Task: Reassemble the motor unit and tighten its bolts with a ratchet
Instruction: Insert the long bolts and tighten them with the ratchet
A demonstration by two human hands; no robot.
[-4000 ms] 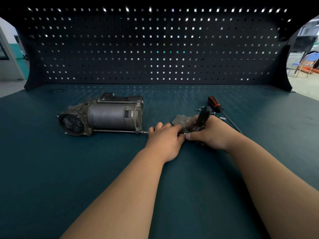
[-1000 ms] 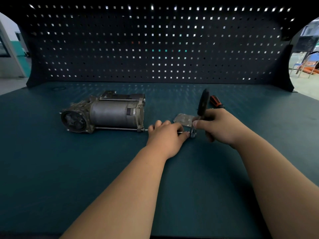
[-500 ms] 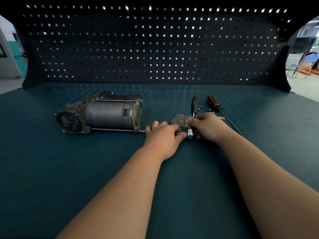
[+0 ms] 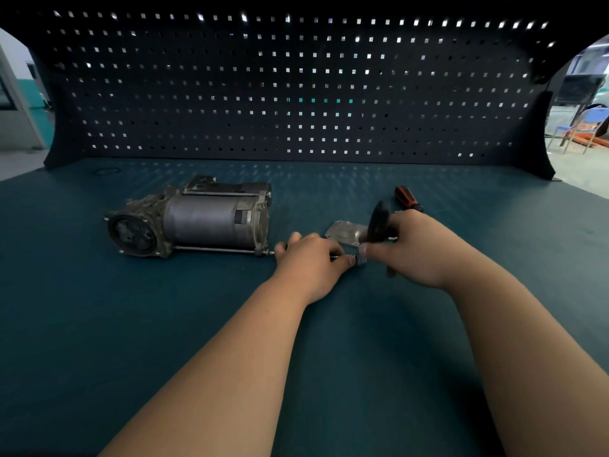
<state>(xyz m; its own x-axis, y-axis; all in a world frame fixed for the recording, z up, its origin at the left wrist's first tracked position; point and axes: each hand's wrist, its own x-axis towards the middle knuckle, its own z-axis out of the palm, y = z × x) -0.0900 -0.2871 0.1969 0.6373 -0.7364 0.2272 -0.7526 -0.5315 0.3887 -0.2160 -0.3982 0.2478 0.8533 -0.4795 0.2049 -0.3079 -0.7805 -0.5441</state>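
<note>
The motor unit lay on its side on the teal bench top, left of centre, its round end cap turned toward the left edge and its grey cylindrical body pointing right. A small dark rectangular label sat on that body near the right flange (whatever was printed on it was too small to read), and no brand name could be made out anywhere on the casing. A long rod ran along the near lower side of the housing, its tip poking out past the right flange, just beside the knuckles of the left hand. That hand rested on the bench with its fingers curled, the thumb and fingers pinching a thin metal shaft; whether it was one piece with the rod could not be told, since the hand covered the stretch between them. The right hand was clenched around the ratchet, whose black handle stood up blurred above the fist while its silver head met the shaft's end just beside the left thumb. A flat metal plate lay on the bench directly behind the two hands. Farther back, an orange-and-black screwdriver lay partly hidden by the right hand. A black pegboard rose behind the bench, and a blue chair stood on the floor far right.
</note>
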